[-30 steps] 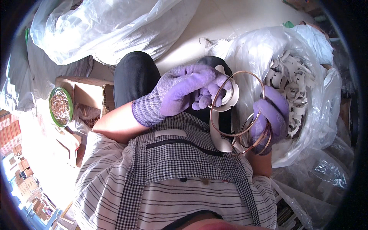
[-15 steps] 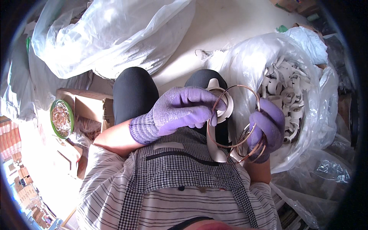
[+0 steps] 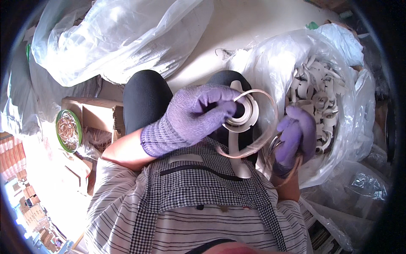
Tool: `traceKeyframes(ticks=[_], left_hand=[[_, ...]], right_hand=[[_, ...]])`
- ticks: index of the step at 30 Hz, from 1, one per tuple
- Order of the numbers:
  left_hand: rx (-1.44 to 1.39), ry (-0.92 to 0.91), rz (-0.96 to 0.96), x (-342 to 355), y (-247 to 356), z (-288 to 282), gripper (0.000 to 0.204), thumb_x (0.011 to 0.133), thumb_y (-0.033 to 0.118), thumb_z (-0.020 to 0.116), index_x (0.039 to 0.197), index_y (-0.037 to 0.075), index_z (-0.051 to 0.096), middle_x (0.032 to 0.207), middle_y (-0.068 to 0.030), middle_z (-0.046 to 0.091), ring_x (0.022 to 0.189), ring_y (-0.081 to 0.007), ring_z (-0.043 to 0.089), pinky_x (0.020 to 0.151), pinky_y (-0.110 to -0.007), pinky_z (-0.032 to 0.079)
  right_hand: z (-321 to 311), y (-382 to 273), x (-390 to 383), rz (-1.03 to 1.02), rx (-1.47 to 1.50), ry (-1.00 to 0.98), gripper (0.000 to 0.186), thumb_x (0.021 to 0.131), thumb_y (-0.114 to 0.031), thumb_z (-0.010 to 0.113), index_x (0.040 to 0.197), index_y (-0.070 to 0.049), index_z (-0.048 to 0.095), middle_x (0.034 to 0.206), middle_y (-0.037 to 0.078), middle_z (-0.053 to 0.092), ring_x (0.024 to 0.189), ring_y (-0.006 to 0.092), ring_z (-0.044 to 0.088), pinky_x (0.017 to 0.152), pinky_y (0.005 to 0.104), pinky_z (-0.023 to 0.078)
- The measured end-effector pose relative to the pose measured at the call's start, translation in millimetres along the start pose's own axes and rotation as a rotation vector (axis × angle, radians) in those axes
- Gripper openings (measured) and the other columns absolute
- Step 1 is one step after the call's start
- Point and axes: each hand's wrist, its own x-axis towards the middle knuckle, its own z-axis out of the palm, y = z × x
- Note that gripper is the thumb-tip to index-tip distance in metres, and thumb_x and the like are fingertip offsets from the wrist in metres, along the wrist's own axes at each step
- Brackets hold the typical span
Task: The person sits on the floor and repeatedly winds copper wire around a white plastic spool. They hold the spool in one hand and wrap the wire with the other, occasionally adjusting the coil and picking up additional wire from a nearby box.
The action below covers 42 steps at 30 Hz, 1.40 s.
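Observation:
My left hand (image 3: 190, 116), in a purple glove, pinches a thin copper ring (image 3: 270, 99), blurred by motion, over my lap. Under that ring a white plastic fitting (image 3: 251, 116) with a round rim and long curved stem lies against my right thigh and apron. My right hand (image 3: 296, 139), also gloved, is curled round several more copper rings (image 3: 272, 148) at the edge of a clear bag (image 3: 347, 161) full of white plastic curved pieces (image 3: 317, 80).
Large plastic bags (image 3: 118, 34) lie at the upper left. A cardboard box (image 3: 95, 114) and a green-rimmed round container (image 3: 67, 112) of copper wire bits stand left of my legs. Small stacked boxes (image 3: 29, 203) show at the lower left edge.
The ring in my left fingers has come away from my right hand and shifted left, now blurred. My left hand has turned and closed on it. My right hand has lowered slightly.

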Motion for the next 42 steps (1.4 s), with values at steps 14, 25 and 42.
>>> traceKeyframes(ticks=[14, 25, 42], left_hand=[[0.722, 0.073, 0.053, 31, -32, 12, 0.023, 0.092, 0.016, 0.067, 0.110, 0.003, 0.073, 0.091, -0.0149, 0.067, 0.074, -0.0292, 0.070, 0.066, -0.037, 0.055], [0.433, 0.126, 0.036, 19, -51, 3, 0.017, 0.094, 0.013, 0.066, 0.107, 0.003, 0.070, 0.100, -0.0130, 0.071, 0.091, -0.0270, 0.072, 0.080, -0.035, 0.056], [0.197, 0.041, 0.078, 13, -67, -12, 0.018, 0.096, 0.005, 0.058, 0.111, -0.001, 0.067, 0.104, -0.0133, 0.067, 0.097, -0.0258, 0.067, 0.087, -0.035, 0.052]], right_hand=[[49, 23, -32, 0.515, 0.234, -0.278, 0.073, 0.086, -0.010, 0.078, 0.148, 0.003, 0.043, 0.126, 0.016, 0.058, 0.119, 0.0262, 0.059, 0.104, 0.0378, 0.047], [31, 22, -18, 0.502, 0.144, -0.539, 0.066, 0.089, -0.003, 0.063, 0.150, 0.006, 0.039, 0.142, 0.022, 0.051, 0.130, 0.0308, 0.053, 0.112, 0.0394, 0.040], [29, 32, -13, 0.379, 0.050, -0.668, 0.081, 0.080, -0.029, 0.084, 0.144, 0.003, 0.049, 0.134, 0.018, 0.061, 0.117, 0.0350, 0.056, 0.104, 0.0453, 0.042]])
